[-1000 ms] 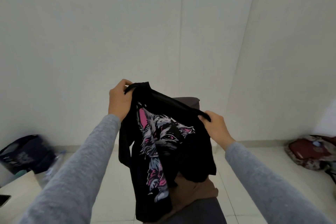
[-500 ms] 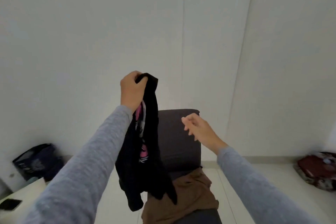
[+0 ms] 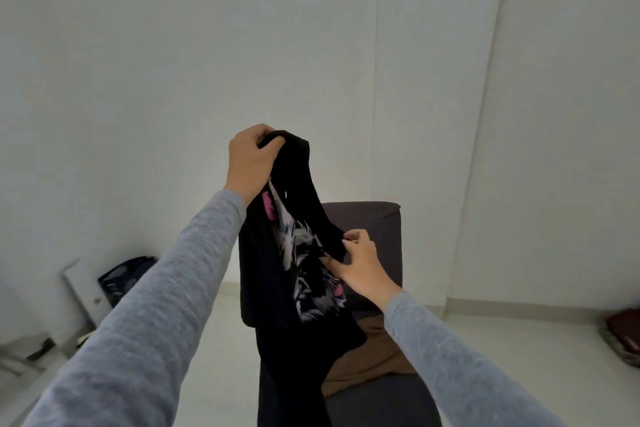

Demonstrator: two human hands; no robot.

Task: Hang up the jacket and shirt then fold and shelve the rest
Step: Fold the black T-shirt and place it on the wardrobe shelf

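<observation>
Left hand (image 3: 251,163) is gripping the black graphic-print T-shirt (image 3: 273,288) aloft; right hand (image 3: 360,265) below is pinching its edge, likely for straightening.

The black T-shirt (image 3: 266,288) in front of the armchair (image 3: 375,224) reads to me as soft matt cloth, its animal-face print (image 3: 311,253) a flatter, chalky layer of white, grey and pink, and the armchair itself wears a dark grey matt fabric cover, smooth over the backrest. On its seat the brown garment (image 3: 377,354) is dull, crumpled cloth, and the grey sleeves (image 3: 166,305) nearest my camera show a finely flecked knit. Behind the armchair I see a plain matt wall (image 3: 173,62), and the floor (image 3: 214,340) around it is pale and smooth with a faint sheen.
</observation>
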